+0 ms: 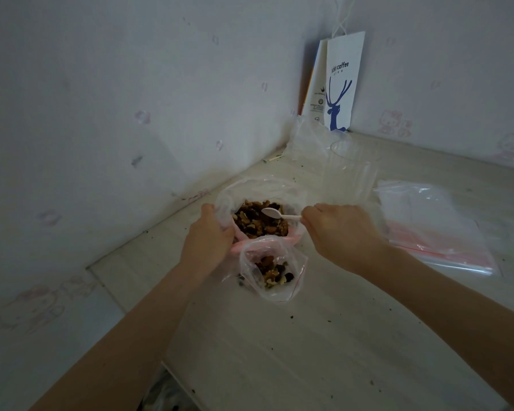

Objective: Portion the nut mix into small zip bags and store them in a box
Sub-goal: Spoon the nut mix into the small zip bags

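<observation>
Scooping is in hand. The nut mix (260, 223) sits in the big bag (279, 189) on the bench (324, 351). Just in front of the big bag, on the person's side, 1 small zip bag (275, 292) is partly filled. The big bag's rim is gripped by the left hand (209, 235), fingers curled round the plastic. A white spoon (272, 213) is held over the mix by the right hand (341, 232), fingers clamped on its handle; its bowl looks empty.

Next, a dip into the mix and a short carry back to the small bag would be called for, with that bag's mouth held wide.

To the right of the big bag, a stack of empty zip bags (436, 229) is laid. Behind the big bag, clear plastic (347, 161) is seen, but whether it is the box cannot be told. Whether the small bag's mouth is also held by the left hand is hidden.
</observation>
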